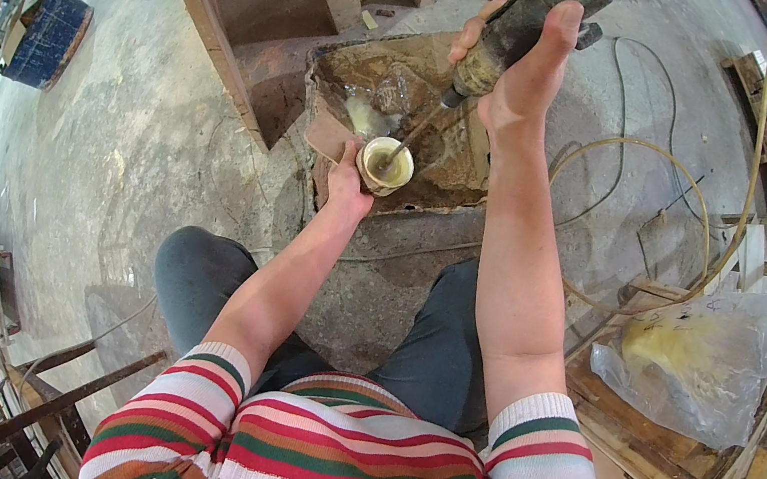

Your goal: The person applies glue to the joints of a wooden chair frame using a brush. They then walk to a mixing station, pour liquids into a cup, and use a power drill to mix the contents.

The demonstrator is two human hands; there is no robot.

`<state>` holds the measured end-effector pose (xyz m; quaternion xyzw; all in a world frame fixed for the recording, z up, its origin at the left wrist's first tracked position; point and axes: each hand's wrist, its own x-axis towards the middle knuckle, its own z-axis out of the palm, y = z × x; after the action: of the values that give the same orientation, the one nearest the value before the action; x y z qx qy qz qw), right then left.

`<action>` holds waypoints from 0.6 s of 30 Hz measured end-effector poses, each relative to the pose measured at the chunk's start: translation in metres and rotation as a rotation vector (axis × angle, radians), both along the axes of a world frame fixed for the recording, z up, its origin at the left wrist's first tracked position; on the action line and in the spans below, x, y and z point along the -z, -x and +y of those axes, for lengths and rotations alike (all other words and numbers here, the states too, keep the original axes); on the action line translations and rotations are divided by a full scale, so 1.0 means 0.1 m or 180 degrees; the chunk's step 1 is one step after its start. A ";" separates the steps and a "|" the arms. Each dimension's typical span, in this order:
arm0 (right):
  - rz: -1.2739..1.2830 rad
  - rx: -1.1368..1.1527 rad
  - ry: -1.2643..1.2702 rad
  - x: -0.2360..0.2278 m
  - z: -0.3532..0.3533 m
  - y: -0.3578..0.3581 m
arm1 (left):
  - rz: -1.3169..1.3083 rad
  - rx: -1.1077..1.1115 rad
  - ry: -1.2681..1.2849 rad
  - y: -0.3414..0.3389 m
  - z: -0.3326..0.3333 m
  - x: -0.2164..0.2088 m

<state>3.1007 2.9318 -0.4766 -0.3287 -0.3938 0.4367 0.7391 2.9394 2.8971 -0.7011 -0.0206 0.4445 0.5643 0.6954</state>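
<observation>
My left hand (350,183) is closed around a small whitish cup (372,181) with pale yellowish liquid in it. In my right hand (530,81) is a dark, grimy power drill (516,36), tilted down toward the cup. From its chuck (451,98) a thin rod (420,126) runs into the liquid; its lower end is hidden there. Just left of the cup a flat tan piece (328,135) sticks out by my fingers. Under both lies a shallow, dirt-caked tray (448,187), where crumpled clear plastic (381,102) rests.
A wooden frame (205,2) rises beyond the tray. Yellow hose (662,149) and dark cable (622,127) loop over the concrete floor at right. A clear bag of yellowish material (688,357) lies on a wooden crate (648,446). A blue drum (50,37) stands far left.
</observation>
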 end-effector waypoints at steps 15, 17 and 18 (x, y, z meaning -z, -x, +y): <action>-0.0066 0.0019 0.0028 -0.01 -0.03 -0.01 | 0.0014 0.0009 0.0138 -0.03 -0.01 -0.05; -0.0024 0.0022 0.0013 -0.01 -0.02 -0.01 | 0.0013 0.0037 0.0078 -0.03 -0.01 -0.04; 0.0003 0.0014 0.0002 -0.01 -0.02 0.00 | 0.0018 0.0041 0.0045 -0.01 0.00 -0.03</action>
<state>3.1004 2.9302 -0.4755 -0.3296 -0.3927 0.4353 0.7400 2.9408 2.8971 -0.6984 -0.0212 0.4506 0.5568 0.6975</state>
